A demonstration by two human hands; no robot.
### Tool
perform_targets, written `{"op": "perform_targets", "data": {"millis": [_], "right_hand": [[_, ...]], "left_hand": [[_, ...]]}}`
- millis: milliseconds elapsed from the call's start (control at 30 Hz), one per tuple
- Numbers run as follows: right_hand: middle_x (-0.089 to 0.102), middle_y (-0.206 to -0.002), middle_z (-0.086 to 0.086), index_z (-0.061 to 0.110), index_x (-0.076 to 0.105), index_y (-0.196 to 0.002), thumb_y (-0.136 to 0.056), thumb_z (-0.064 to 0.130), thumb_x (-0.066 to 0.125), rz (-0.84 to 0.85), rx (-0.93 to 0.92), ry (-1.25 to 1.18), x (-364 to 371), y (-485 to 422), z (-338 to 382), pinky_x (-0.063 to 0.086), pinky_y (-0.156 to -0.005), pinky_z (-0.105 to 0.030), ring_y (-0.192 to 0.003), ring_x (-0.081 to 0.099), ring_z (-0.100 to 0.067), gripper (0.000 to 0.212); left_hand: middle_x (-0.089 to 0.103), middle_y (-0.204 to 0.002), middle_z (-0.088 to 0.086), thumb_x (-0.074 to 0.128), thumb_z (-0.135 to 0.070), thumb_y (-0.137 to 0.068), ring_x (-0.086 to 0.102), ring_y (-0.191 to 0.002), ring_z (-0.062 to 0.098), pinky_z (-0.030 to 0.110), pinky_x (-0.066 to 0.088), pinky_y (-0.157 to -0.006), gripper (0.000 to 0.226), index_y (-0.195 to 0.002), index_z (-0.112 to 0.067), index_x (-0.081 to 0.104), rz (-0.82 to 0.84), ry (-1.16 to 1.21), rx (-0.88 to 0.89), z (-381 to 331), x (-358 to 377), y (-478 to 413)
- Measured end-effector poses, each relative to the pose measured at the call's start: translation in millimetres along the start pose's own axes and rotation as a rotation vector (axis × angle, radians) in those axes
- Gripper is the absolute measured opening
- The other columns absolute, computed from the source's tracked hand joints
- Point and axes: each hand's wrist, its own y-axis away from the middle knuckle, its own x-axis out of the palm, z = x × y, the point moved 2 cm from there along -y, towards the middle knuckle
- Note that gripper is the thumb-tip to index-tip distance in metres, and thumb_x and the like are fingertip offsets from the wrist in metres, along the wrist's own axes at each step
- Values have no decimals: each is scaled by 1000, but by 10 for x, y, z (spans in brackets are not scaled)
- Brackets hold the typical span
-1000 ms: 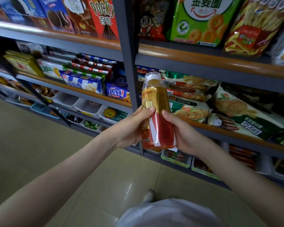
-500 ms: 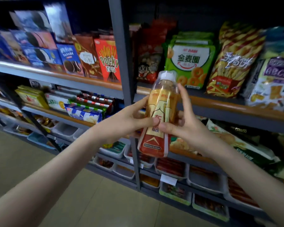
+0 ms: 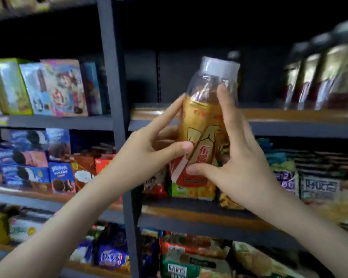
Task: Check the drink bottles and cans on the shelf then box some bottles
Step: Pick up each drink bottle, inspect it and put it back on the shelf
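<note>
A clear plastic drink bottle [image 3: 204, 125], pale-capped with a gold-and-red label, is held nearly upright between the left hand [image 3: 149, 155] and right hand [image 3: 241, 163] before the shelf [image 3: 289, 117]. Similar bottles [image 3: 321, 77], blurred, stand in a row on that shelf to its right.

dim shelves, soft and smeared picture

the light is low and uneven. the left hand [image 3: 149, 155] and right hand [image 3: 243, 163] are the brightest parts, evenly lit on the sides facing the camera, with soft shadow between the fingers [image 3: 227, 109]. the back of the upper shelf [image 3: 189, 33] is almost black. pale glints sit on the clear neck of the bottle [image 3: 205, 125]. blur smears everything: the snack boxes [image 3: 54, 89] are soft, the row of bottles [image 3: 325, 77] at upper right is streaked, and most print is unreadable. the upright post [image 3: 117, 97] leans from wide-angle distortion.
</note>
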Motion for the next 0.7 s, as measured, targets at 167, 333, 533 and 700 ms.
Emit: {"op": "perform_targets", "data": {"millis": [167,333,533,700], "right_hand": [[2,-146,28,51,2,-141,-71,20,79,-253,-244,132,-345,-505,-111,28,-104,-4,-137,9,17,109],[6,-146,31,66,0,-138,-73,13,80,-322,-180,142,-639,-862,-320,45,-104,-48,-135,16,17,116],[15,-150,9,58,-1,-134,-75,3,79,-239,-20,296,-890,-1153,-490,23,-76,14,-109,18,24,114],[12,-155,6,57,-2,-141,-76,4,78,-70,60,373,-1012,-1325,-597,30,-88,0,-116,26,8,116]], "left_hand": [[45,-141,-24,55,-53,-91,45,-124,-13,12,36,-103,60,-145,-49,30,-57,-396,264,-52,-157,-524],[59,-130,13,45,-41,-94,57,-117,29,37,47,-97,51,-134,-12,55,-308,-1021,532,225,-227,-1021],[65,-87,8,45,-38,-93,63,-75,29,38,53,-60,38,-99,-8,68,-351,-1094,605,403,-148,-1417],[57,-65,-1,40,-40,-94,58,-59,22,28,42,-46,39,-75,-15,63,-300,-1082,635,605,-118,-1432]]}}
